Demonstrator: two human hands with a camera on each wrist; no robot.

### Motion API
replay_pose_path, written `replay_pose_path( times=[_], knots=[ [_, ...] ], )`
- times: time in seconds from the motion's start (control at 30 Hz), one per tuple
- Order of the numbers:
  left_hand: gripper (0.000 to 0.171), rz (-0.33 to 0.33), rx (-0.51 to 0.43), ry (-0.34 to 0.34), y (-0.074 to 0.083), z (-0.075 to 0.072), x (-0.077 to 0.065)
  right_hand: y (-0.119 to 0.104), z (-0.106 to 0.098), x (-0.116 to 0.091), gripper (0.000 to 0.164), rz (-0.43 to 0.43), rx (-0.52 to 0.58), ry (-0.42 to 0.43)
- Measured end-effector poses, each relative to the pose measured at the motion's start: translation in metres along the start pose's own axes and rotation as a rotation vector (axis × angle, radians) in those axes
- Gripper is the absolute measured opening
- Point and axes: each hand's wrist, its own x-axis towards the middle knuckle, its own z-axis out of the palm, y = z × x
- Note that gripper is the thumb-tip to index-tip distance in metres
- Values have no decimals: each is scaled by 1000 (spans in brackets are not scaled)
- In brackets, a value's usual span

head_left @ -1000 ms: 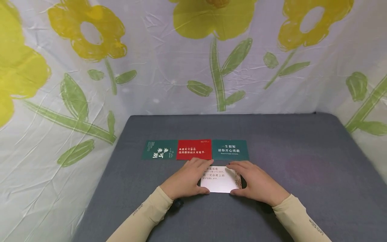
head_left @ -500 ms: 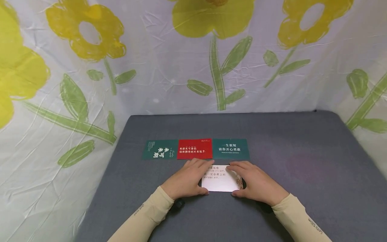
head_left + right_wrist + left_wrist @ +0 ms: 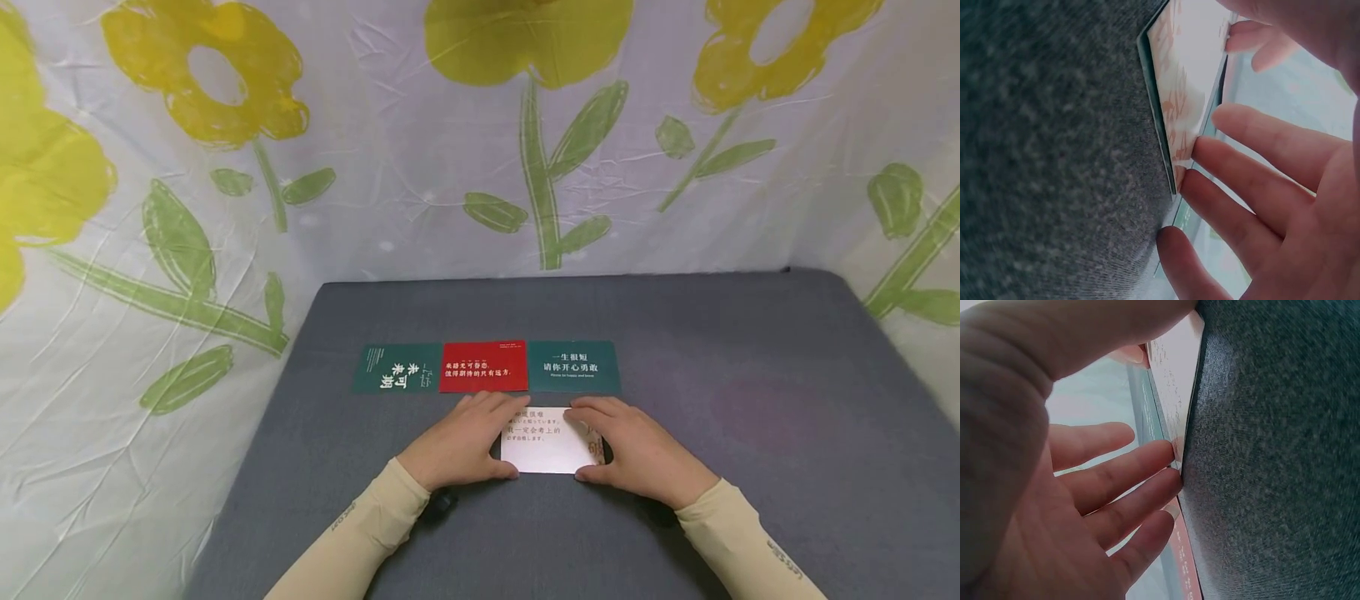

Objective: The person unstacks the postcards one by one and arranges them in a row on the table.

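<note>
A white postcard (image 3: 547, 454) with printed lines lies on the grey table between my two hands. My left hand (image 3: 461, 442) holds its left end, thumb at the near edge and fingertips (image 3: 1169, 481) at the far corner. At the right end my right hand (image 3: 645, 454) holds it the same way, its fingertips (image 3: 1194, 178) against the card's edge. In the right wrist view a dark green layer shows along the edge under the white card (image 3: 1179, 87). Part of the printing is hidden behind the fingers.
Beyond the hands, three cards lie side by side in a row: a green card (image 3: 386, 379), a red card (image 3: 483, 379) and another green card (image 3: 573, 383). The grey table (image 3: 750, 517) ends at a white curtain (image 3: 390, 200) printed with yellow flowers.
The hands keep their places round the white postcard, which hardly moves. The whole head view has shifted slightly.
</note>
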Motion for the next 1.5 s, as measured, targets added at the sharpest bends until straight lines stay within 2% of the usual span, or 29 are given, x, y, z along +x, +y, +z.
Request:
replay_pose_path(
  times=[0.4,0.93,1.23,1.5],
  knots=[
    [104,-19,-13,-15,1,1,1,0,2,0,75,-12,-16,18],
    [100,10,-25,-23,1,3,3,2,1,-3,73,-17,-1,26],
    [99,34,-11,-27,3,0,3,3,0,-4,73,-7,2,11],
    [99,46,4,-10,2,-4,1,3,1,-2,73,-41,1,21]
  ],
)
